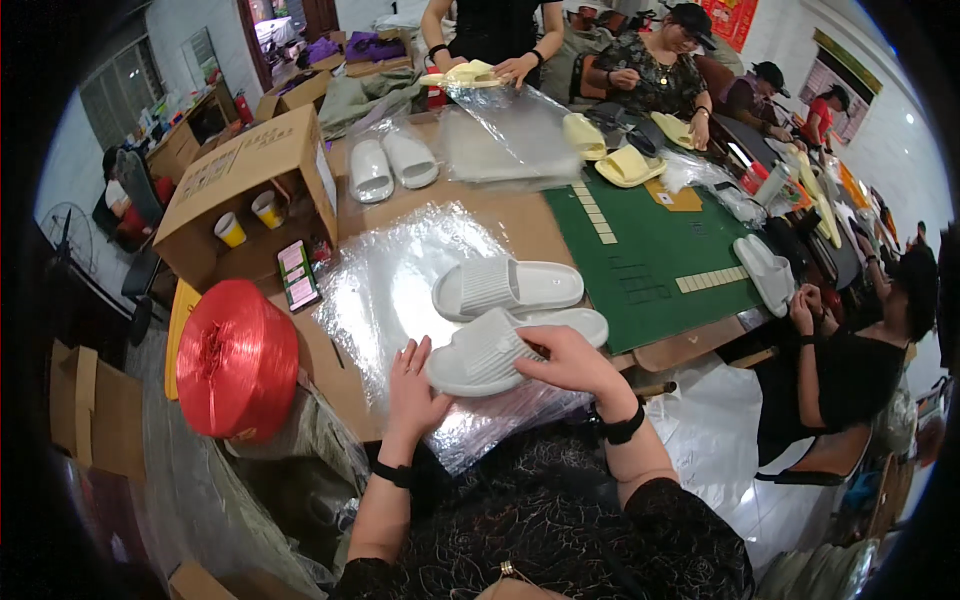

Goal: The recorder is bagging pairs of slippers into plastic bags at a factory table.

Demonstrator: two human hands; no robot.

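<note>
Two light grey slide slippers lie side by side on a stack of shiny transparent plastic bags [370,300], toes to the left. The far slipper [490,287] rests untouched. My right hand [575,362] grips the near slipper [475,355] at the inner edge of its ribbed strap, thumb and fingers bent around it. At that slipper's toe, my left hand [412,390] lies over the bags with its fingers stretched out. Whether the left fingers touch the toe is hard to tell.
Left of the bags stand a roll of red plastic twine [238,360], a phone [298,275] and a cardboard box [250,190] holding two cups. Bagged white slippers [390,165] lie beyond. Across the table, a person handles a yellow slipper [470,74]. A green mat [640,260] covers the right side.
</note>
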